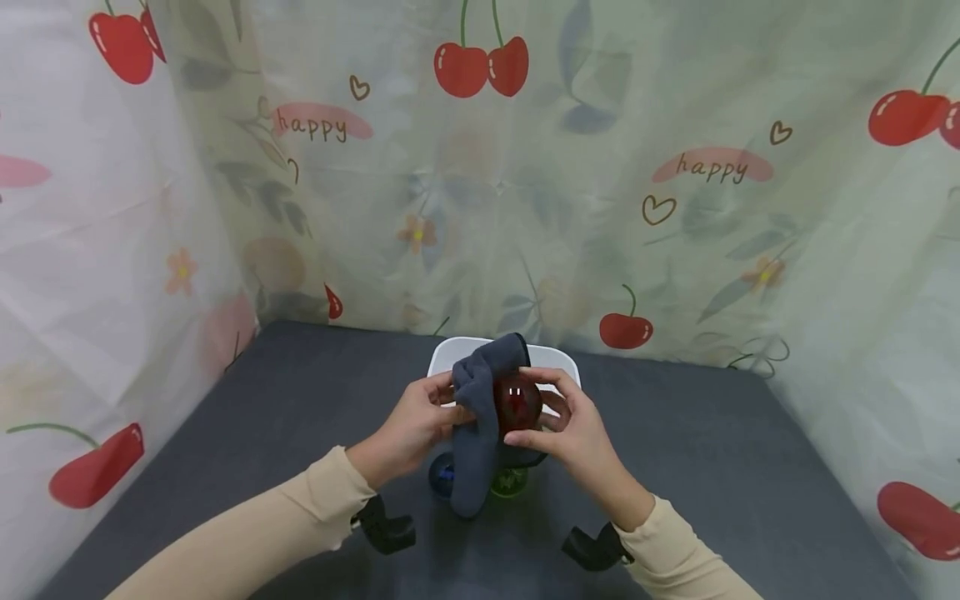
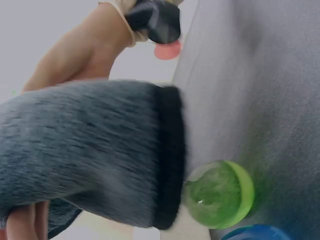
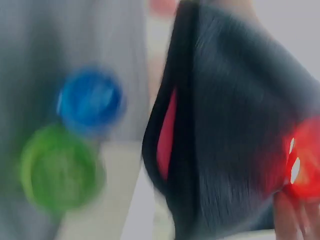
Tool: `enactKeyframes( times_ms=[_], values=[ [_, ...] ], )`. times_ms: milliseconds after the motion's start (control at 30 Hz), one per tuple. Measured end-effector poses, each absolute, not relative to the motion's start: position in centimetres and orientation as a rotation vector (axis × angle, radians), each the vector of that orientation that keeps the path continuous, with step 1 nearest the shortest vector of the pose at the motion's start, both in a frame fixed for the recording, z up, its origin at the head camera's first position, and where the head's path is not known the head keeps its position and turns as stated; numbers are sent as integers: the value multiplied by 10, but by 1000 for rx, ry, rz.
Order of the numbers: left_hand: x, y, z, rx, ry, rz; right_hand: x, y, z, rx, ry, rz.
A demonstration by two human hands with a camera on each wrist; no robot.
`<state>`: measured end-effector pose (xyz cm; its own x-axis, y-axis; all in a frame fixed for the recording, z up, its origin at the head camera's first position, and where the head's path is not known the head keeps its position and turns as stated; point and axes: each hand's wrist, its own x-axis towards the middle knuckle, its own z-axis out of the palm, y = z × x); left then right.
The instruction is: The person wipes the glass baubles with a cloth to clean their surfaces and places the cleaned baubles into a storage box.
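Observation:
Between the thumb and fingers of my left hand [image 1: 411, 423] is a dark grey cloth [image 1: 477, 442] with a black edge, hanging in folds. My right hand [image 1: 577, 427] grips a shiny, see-through red ball [image 1: 520, 403] against the cloth's right side. Beneath the hands, partly behind the cloth, a blue ball [image 1: 441, 476] and a clear green ball [image 1: 510, 482] rest on the table. Seen in the left wrist view, the cloth [image 2: 90, 150] covers most of the left fingers. Blur softens the right wrist view, where the red ball [image 3: 306, 159] touches the cloth.
A white plastic container [image 1: 553, 357] stands just behind the hands, partly covered by the cloth. Dark grey fabric covers the table [image 1: 697, 467]. Curtains [image 1: 495, 208] printed with cherries enclose the back and both sides. A black wrist mount [image 1: 386, 529] sits under each wrist.

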<state>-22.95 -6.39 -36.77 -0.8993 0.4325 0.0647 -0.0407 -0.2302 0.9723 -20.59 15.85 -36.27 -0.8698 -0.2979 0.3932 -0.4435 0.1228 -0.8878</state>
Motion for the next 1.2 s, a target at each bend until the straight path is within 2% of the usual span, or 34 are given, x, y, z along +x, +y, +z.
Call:
enactKeyframes(
  times_ms=[133,233,567,900,1200],
  values=[
    [-231,-66,-367,518,1746,2141,-208,164,-360,951,-2333,1268],
    [-231,-67,-368,542,1763,2105,-209,167,-359,1070,-2299,1076],
    [-231,-71,-366,579,1638,2095,-213,170,-365,1292,-2058,1682],
    [-231,-74,-364,587,1753,2095,-207,159,-371,988,-2141,1134],
    [-230,-73,-368,606,1685,2078,-206,158,-373,1042,-2091,1452]
  ],
)
